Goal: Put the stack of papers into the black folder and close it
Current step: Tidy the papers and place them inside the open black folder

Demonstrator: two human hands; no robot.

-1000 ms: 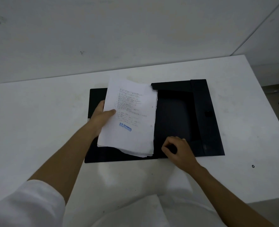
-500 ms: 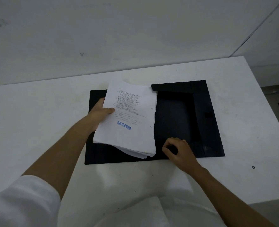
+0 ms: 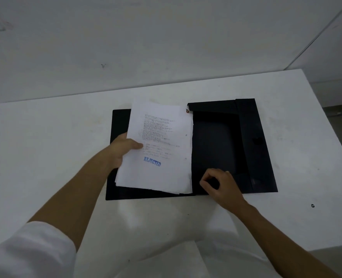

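I look down on a white worktop (image 3: 45, 149) set against a pale wall. On it the black folder (image 3: 222, 141) lies open and flat, its flaps spread to the right. The stack of papers (image 3: 162, 149), stamped REJECTED in blue, is above the folder's left half. My left hand (image 3: 121, 149) has its grip clamped on the stack's left edge. My right hand (image 3: 224, 187) pinches the folder's near edge, fingers curled.

Plain office-like room: bare white table (image 3: 45, 137), blank wall (image 3: 166, 37), stamped paperwork (image 3: 160, 147).
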